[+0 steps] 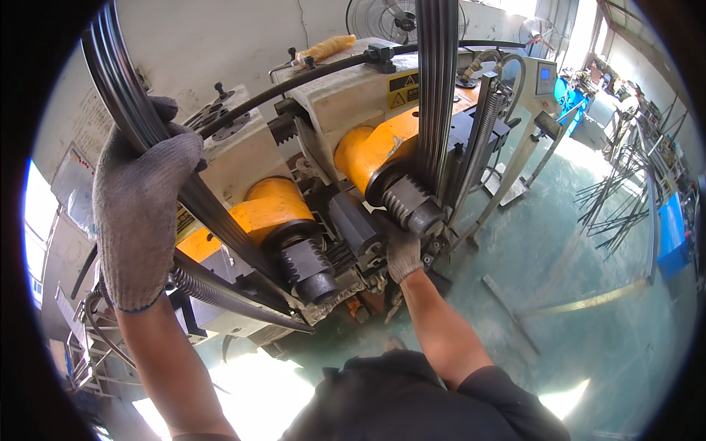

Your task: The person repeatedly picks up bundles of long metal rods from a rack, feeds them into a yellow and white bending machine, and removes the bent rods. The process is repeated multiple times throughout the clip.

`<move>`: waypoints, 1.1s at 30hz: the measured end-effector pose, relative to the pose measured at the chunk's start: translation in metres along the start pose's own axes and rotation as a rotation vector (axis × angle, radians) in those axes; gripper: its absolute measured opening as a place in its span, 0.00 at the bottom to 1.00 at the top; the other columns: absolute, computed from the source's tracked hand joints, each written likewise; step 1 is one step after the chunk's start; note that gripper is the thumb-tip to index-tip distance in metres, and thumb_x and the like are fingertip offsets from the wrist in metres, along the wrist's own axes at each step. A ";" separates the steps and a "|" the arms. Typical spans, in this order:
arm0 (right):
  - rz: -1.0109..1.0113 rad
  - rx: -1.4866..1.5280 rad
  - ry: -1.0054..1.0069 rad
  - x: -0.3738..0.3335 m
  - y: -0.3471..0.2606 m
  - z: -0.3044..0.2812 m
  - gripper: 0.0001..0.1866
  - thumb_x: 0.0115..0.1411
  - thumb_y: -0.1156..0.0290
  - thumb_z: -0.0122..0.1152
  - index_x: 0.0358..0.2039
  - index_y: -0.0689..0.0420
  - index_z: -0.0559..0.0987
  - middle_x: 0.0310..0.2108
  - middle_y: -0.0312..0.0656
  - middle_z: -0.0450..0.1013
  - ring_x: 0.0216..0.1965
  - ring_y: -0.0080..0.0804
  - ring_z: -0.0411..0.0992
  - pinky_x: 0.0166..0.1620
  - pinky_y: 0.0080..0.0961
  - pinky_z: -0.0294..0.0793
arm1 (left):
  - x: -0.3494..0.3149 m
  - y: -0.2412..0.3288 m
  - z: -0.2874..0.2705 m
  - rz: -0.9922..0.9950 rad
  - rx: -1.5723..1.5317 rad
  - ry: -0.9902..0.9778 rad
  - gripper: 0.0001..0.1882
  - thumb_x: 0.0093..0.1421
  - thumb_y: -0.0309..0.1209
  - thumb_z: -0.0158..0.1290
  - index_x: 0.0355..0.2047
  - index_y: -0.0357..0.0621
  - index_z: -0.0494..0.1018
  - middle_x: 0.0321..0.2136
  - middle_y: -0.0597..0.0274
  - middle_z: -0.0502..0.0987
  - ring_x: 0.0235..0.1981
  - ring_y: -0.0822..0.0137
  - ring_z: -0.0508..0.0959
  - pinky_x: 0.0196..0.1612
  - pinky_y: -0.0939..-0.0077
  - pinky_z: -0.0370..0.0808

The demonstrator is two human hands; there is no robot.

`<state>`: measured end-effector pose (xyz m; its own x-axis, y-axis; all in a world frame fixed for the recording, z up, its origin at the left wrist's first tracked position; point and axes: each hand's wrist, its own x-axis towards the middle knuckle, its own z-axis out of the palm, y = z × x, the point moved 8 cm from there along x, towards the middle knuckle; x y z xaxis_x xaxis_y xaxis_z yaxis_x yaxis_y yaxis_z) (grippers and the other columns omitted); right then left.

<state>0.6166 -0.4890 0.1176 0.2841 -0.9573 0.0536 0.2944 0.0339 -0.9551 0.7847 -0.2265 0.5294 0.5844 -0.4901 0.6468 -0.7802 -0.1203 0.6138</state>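
Observation:
My left hand [136, 213], in a grey knit glove, is closed round a slanting bundle of long dark metal bars [213, 217]. The bundle runs from the upper left down to the front of a bending-type machine [323, 88]. My gloved right hand [403, 256] reaches low among the machine's parts, beside a dark ridged cylinder [404, 202]; its fingers are mostly hidden there. Left of it sits a dark angular block [357, 220]. A second ridged cylinder [305, 264] stands near the bars' lower end. Another upright bundle of dark bars [437, 95] rises behind my right hand.
Two yellow-orange curved housings [276, 202] carry the cylinders. Coil springs [482, 140] flank the machine on both sides. A control box with a small screen [545, 74] stands at the right. Loose rods [625, 184] pile up farther off, by a blue bin [673, 231].

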 end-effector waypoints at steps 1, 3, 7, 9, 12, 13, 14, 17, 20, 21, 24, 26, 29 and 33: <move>-0.030 -0.007 0.002 0.000 -0.003 0.000 0.10 0.67 0.70 0.76 0.46 0.58 0.89 0.32 0.35 0.82 0.23 0.21 0.73 0.24 0.25 0.70 | 0.000 -0.001 0.000 -0.004 -0.010 -0.004 0.24 0.64 0.39 0.69 0.56 0.40 0.83 0.39 0.54 0.87 0.41 0.63 0.88 0.51 0.63 0.87; -0.152 -0.036 0.009 -0.001 -0.012 -0.001 0.10 0.67 0.70 0.76 0.47 0.59 0.89 0.35 0.34 0.83 0.26 0.20 0.75 0.26 0.24 0.71 | 0.001 -0.002 0.000 0.004 -0.007 -0.004 0.23 0.63 0.39 0.70 0.55 0.39 0.83 0.40 0.53 0.87 0.41 0.62 0.88 0.50 0.63 0.87; 0.006 -0.044 -0.006 -0.001 -0.001 -0.001 0.11 0.68 0.69 0.74 0.49 0.59 0.90 0.38 0.33 0.84 0.31 0.18 0.76 0.29 0.24 0.73 | 0.001 -0.002 -0.001 0.020 0.028 0.013 0.24 0.63 0.41 0.70 0.54 0.39 0.84 0.40 0.52 0.87 0.41 0.61 0.88 0.49 0.59 0.89; -0.022 -0.075 -0.003 -0.002 -0.005 -0.001 0.11 0.68 0.69 0.74 0.49 0.58 0.90 0.38 0.33 0.84 0.31 0.18 0.76 0.29 0.24 0.73 | 0.000 -0.001 -0.001 0.011 0.033 0.014 0.24 0.63 0.42 0.69 0.54 0.39 0.83 0.40 0.52 0.87 0.41 0.61 0.88 0.48 0.59 0.89; -0.191 -0.083 0.005 -0.005 -0.022 -0.001 0.12 0.68 0.68 0.74 0.49 0.58 0.90 0.38 0.33 0.83 0.29 0.18 0.76 0.27 0.24 0.72 | 0.000 0.002 -0.001 -0.003 0.031 0.005 0.25 0.62 0.41 0.69 0.54 0.38 0.83 0.40 0.52 0.87 0.41 0.61 0.88 0.48 0.61 0.88; -0.083 -0.062 0.009 -0.004 -0.014 -0.001 0.12 0.67 0.69 0.75 0.49 0.58 0.90 0.38 0.33 0.83 0.28 0.18 0.76 0.27 0.24 0.72 | -0.001 0.003 -0.001 -0.009 0.028 0.002 0.25 0.62 0.41 0.69 0.54 0.38 0.83 0.40 0.52 0.87 0.41 0.61 0.88 0.48 0.62 0.88; -0.010 -0.036 -0.004 -0.004 -0.010 0.000 0.12 0.67 0.69 0.75 0.49 0.58 0.90 0.38 0.34 0.83 0.28 0.18 0.76 0.27 0.24 0.71 | -0.001 0.005 -0.001 0.007 0.029 0.001 0.25 0.62 0.41 0.69 0.54 0.37 0.83 0.40 0.52 0.87 0.41 0.61 0.89 0.48 0.63 0.88; 0.068 0.019 0.008 -0.005 -0.005 0.000 0.12 0.66 0.70 0.76 0.49 0.58 0.89 0.39 0.34 0.84 0.28 0.19 0.76 0.26 0.24 0.71 | -0.002 0.005 0.000 -0.031 0.005 0.006 0.26 0.61 0.41 0.69 0.55 0.36 0.82 0.39 0.52 0.87 0.41 0.61 0.89 0.48 0.63 0.87; 0.096 0.074 0.025 -0.005 -0.002 0.002 0.12 0.66 0.72 0.76 0.49 0.58 0.89 0.41 0.34 0.84 0.30 0.20 0.77 0.28 0.24 0.72 | -0.001 0.009 0.001 -0.017 0.025 0.026 0.27 0.61 0.42 0.68 0.55 0.35 0.82 0.38 0.52 0.87 0.40 0.61 0.89 0.49 0.62 0.87; 0.071 0.080 0.035 -0.005 -0.003 0.002 0.12 0.66 0.72 0.76 0.49 0.58 0.89 0.41 0.34 0.84 0.31 0.21 0.78 0.30 0.25 0.73 | -0.001 0.010 0.002 -0.016 0.016 0.015 0.28 0.61 0.42 0.68 0.56 0.35 0.82 0.38 0.52 0.87 0.40 0.61 0.89 0.49 0.63 0.87; 0.038 0.127 0.058 -0.005 -0.005 0.002 0.13 0.65 0.74 0.76 0.49 0.59 0.88 0.42 0.35 0.85 0.37 0.23 0.79 0.37 0.26 0.77 | -0.001 0.012 0.000 -0.030 0.028 0.005 0.30 0.62 0.44 0.67 0.56 0.34 0.81 0.37 0.52 0.87 0.40 0.62 0.89 0.49 0.64 0.87; 0.044 0.108 0.049 -0.005 -0.004 0.003 0.12 0.65 0.75 0.76 0.49 0.59 0.88 0.43 0.35 0.85 0.40 0.24 0.80 0.41 0.27 0.78 | -0.001 0.011 -0.001 -0.045 0.055 -0.014 0.31 0.62 0.46 0.67 0.57 0.34 0.81 0.38 0.51 0.87 0.40 0.62 0.89 0.49 0.66 0.86; 0.059 0.070 0.037 -0.006 -0.003 0.003 0.12 0.66 0.76 0.75 0.49 0.60 0.88 0.43 0.36 0.85 0.41 0.25 0.80 0.42 0.27 0.78 | 0.003 0.011 -0.002 -0.006 0.083 -0.023 0.31 0.63 0.47 0.67 0.56 0.33 0.81 0.38 0.51 0.87 0.40 0.62 0.89 0.48 0.67 0.86; 0.005 0.153 0.030 -0.004 -0.006 0.005 0.11 0.67 0.77 0.73 0.49 0.62 0.88 0.43 0.37 0.85 0.40 0.25 0.80 0.41 0.28 0.78 | 0.012 0.013 -0.007 0.044 0.125 -0.044 0.32 0.65 0.50 0.67 0.58 0.34 0.81 0.40 0.49 0.88 0.41 0.59 0.91 0.48 0.66 0.87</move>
<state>0.6179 -0.4838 0.1242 0.2590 -0.9651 0.0380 0.4297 0.0799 -0.8994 0.7831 -0.2280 0.5482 0.5406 -0.5342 0.6500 -0.8284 -0.2030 0.5221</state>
